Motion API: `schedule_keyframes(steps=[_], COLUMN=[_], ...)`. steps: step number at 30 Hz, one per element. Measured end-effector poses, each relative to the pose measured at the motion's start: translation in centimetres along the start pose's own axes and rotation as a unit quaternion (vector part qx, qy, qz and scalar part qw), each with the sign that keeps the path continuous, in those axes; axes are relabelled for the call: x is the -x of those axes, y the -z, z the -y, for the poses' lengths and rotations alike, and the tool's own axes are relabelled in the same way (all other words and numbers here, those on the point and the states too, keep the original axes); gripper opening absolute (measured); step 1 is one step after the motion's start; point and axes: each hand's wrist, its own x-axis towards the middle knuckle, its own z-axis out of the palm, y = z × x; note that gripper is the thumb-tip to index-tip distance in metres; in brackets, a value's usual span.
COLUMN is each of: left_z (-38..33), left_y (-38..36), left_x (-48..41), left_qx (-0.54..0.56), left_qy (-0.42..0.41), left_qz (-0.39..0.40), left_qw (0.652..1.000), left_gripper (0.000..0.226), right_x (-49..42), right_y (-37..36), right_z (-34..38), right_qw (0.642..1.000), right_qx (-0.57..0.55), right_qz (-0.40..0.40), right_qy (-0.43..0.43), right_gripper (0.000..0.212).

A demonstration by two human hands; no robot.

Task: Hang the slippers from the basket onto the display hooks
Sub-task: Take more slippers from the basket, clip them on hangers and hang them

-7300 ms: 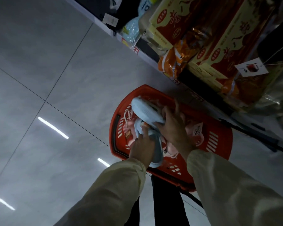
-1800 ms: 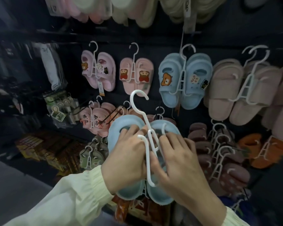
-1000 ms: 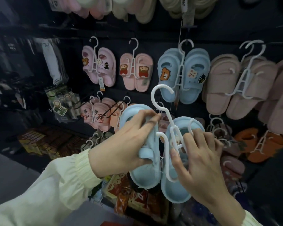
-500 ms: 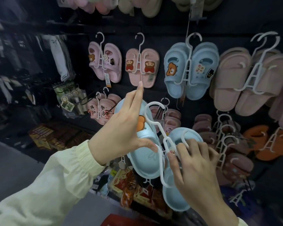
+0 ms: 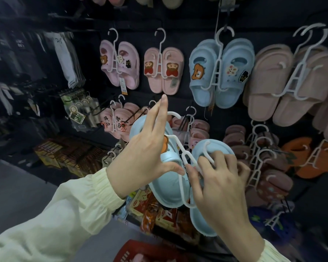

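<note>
A dark wall panel [image 5: 193, 19] fills most of the view, dimly lit, its upper left corner falling into near black. To the left, a rack [image 5: 64, 59] holds pale hanging garments (blurred, perhaps socks), with small carded packets [image 5: 80, 110] on pegs just below. A smooth grey floor [image 5: 17, 186] runs along the foot of the wall. Yellow and red boxes [image 5: 64, 156] sit on a low shelf there, with red and orange packets [image 5: 159, 210] further right.
</note>
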Motion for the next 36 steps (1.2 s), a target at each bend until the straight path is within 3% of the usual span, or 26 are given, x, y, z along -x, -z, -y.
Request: schedule_keyframes(steps=[15, 27, 32, 36], left_z=[0.1, -1.1, -0.8, -1.1], left_y=[-2.1, -3.5, -3.1, -3.3], left_x=[1.3, 3.8, 4.3, 4.4], left_qx=[-0.052, -0.079, -0.111, -0.157], left_qy=[-0.007, -0.083, -0.084, -0.075], left_qz=[-0.019, 0.015, 0.037, 0.028], left_qw=[0.998, 0.993, 0.99, 0.984], left_gripper=[0.136, 0.111, 0.118, 0.105], right_x=[-0.4, -1.9, -1.8, -1.6], right_y=[-1.3, -1.4, -1.0, -0.6], right_z=[1.6, 2.2, 2.8, 3.2], right_qw=[0.998, 0.997, 0.995, 0.996], right_qx=[0.047, -0.027, -0.042, -0.047], right_qz=[0.0, -0.043, -0.049, -0.043], right_qy=[-0.032, -0.066, -0.071, -0.068], right_gripper=[0.035, 0.029, 0.026, 0.025])
